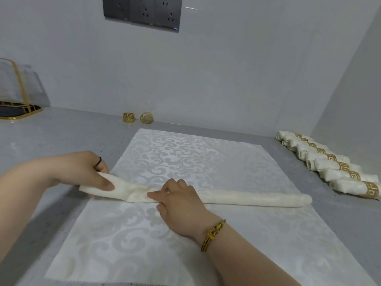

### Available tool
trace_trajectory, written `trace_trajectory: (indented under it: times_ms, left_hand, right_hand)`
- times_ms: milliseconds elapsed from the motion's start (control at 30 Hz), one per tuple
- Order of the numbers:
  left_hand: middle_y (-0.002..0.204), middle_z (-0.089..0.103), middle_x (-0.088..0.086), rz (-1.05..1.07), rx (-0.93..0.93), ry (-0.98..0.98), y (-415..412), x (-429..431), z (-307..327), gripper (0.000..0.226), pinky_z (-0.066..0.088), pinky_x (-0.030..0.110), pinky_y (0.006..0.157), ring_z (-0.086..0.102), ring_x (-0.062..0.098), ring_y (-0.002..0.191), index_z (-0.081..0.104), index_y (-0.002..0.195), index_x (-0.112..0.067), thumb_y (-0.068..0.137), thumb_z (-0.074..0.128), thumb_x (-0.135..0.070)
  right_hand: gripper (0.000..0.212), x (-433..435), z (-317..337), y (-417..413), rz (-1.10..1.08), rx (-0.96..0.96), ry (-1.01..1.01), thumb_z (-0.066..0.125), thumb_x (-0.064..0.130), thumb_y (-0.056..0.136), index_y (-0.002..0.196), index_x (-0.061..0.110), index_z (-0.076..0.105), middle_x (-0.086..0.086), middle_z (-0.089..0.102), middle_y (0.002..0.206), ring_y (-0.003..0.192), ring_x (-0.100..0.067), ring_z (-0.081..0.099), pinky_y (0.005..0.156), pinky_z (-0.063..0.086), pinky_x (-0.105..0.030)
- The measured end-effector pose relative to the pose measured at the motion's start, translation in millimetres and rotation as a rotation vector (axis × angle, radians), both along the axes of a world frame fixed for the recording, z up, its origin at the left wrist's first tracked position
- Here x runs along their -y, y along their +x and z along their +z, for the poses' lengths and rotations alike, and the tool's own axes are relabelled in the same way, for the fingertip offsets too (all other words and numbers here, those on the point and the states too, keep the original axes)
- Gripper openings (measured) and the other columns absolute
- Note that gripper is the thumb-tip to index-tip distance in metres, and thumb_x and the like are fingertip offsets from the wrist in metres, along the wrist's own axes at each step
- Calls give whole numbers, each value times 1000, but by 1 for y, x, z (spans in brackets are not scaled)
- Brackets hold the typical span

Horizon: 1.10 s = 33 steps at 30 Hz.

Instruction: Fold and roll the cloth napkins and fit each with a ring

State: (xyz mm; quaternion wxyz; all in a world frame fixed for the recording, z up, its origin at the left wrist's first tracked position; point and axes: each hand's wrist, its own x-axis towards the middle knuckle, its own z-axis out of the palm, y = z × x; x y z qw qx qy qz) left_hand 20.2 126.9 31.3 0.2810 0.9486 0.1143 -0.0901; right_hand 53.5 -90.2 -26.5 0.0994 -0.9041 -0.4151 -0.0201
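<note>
Head view: the rolled napkin (247, 199), a long cream roll, lies crosswise on a flat white damask cloth (185, 157) that is spread on the grey counter (61, 137). Its right part rests straight on the cloth, its end near the cloth's right edge. Its left end is raised off the cloth and bent back toward the middle.

The left hand (82, 170) grasps that raised left end, thumb on the near face and fingers wrapped behind it; a thin dark band sits on one finger. The right hand (179, 201) sits over the roll just right of the bend. Its fingers are curled over the far side, the thumb is on the near side and the forefinger is stretched along the top, so it clasps the roll and holds it down against the cloth. A braided yellow bracelet (212, 234) circles the right wrist.

Behind the cloth, close to the wall, two gold napkin rings (128, 117) with a key-pattern cutout stand side by side, apart from each other and from the cloth.

At the right of the counter a row of finished napkins (329, 164) lies packed side by side, each short roll banded with a gold ring.

At far left stands a gold-framed rack (18, 93) with clear panels on a dark base. A dark socket panel (142, 13) is set in the wall above.
</note>
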Motion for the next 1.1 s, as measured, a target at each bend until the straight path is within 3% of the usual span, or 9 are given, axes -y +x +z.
trace_trajectory:
  times_ms: [67, 200, 367, 500, 600, 700, 833, 1000, 1100]
  left_hand:
    - [56, 66, 0, 100, 102, -190, -5, 1, -3, 9, 42, 20, 44, 57, 16, 58, 63, 73, -14, 76, 71, -13]
    - [80, 62, 12, 366, 381, -786, -12, 11, -14, 13, 51, 17, 42, 60, 21, 59, 58, 90, -11, 81, 62, -2]
    - [89, 64, 10, 392, 431, -947, -21, 51, -35, 10, 52, 27, 64, 61, 21, 79, 56, 86, -7, 81, 60, 1]
    - [77, 64, 5, 352, 436, -766, -15, 72, -41, 4, 52, 28, 61, 61, 19, 71, 59, 83, -7, 85, 59, -3]
    - [72, 61, 4, 307, 434, -606, -8, 76, -38, 12, 48, 27, 58, 60, 17, 67, 57, 78, -9, 89, 54, -11]
    - [75, 59, 4, 285, 426, -553, -3, 77, -34, 15, 47, 27, 58, 58, 18, 68, 56, 78, -9, 92, 50, -12]
    - [76, 60, 5, 290, 408, -474, -1, 77, -28, 13, 45, 27, 55, 58, 19, 69, 55, 93, -4, 92, 49, -15]
    - [68, 50, -1, 194, 486, -263, 3, 102, -21, 25, 31, 25, 52, 50, 21, 68, 46, 71, -14, 93, 47, -27]
    - [75, 48, -7, 73, 528, -228, 12, 129, -24, 13, 34, 28, 58, 49, 21, 80, 47, 90, -18, 95, 40, -27]
  right_hand:
    - [41, 0, 0, -1, 0, -8, 15, 36, 19, 96, 137, 23, 39, -7, 40, 127, 115, -25, 33, 96, 24, -33]
    - [39, 3, 1, -1, -21, -72, 97, 39, 12, 93, 132, 13, 41, -8, 45, 127, 115, -24, 36, 94, 28, -29]
    - [40, 6, 2, -3, -23, -116, 126, 37, 6, 92, 131, 11, 43, -7, 46, 130, 117, -22, 36, 93, 29, -25]
    - [42, 10, 3, -3, -10, -107, 95, 35, 3, 92, 132, 12, 46, -6, 44, 138, 124, -24, 35, 101, 28, -27]
    - [42, 13, 4, -4, 41, -54, 22, 36, 5, 93, 133, 12, 44, -8, 42, 141, 127, -27, 36, 106, 27, -33]
    - [43, 23, 12, -3, 81, -73, -23, 37, 5, 93, 135, 14, 43, -7, 38, 144, 133, -23, 31, 112, 18, -28]
    - [37, 54, 25, 10, -6, -64, 80, 39, 10, 94, 130, 16, 50, -1, 37, 145, 136, -14, 28, 110, 11, -19]
    - [38, 80, 4, 14, -127, -166, 119, 36, 12, 96, 132, 22, 46, 6, 34, 146, 137, -9, 24, 112, 6, -20]
    - [39, 83, -2, 14, -138, -252, 230, 37, 8, 95, 132, 19, 46, 5, 33, 147, 138, -8, 22, 113, 8, -19]
